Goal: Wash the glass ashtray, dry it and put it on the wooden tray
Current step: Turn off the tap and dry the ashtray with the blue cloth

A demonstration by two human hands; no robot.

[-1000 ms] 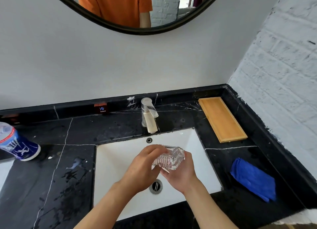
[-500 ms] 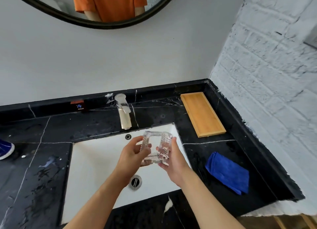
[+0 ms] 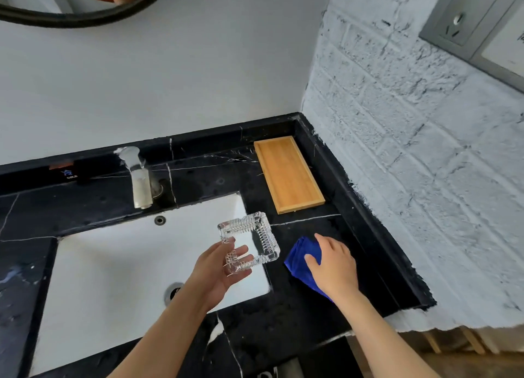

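Clear ribbed glass: the ashtray (image 3: 249,243), square, is sitting tilted in the left hand (image 3: 218,272), above the right end of the white sink (image 3: 113,270). Fingers (image 3: 241,253) are showing through the glass at its lower left corner, thumb lying over the near rim; the hand is curled around that corner only, the rest of the ashtray sticking out free.

Right hand (image 3: 331,267) is lying palm down on the blue cloth (image 3: 300,260), fingers spread and bending over the bunched fabric. Cannot tell if it is gripping or merely pressing. The cloth is resting on the black marble worktop (image 3: 354,236), just right of the sink.

Wooden tray (image 3: 287,173) is lying further back on the worktop, near the corner by the white brick wall (image 3: 411,165), apart from cloth and ashtray. Nothing is sitting on it.

Tap (image 3: 139,179) is standing behind the sink, no water running.
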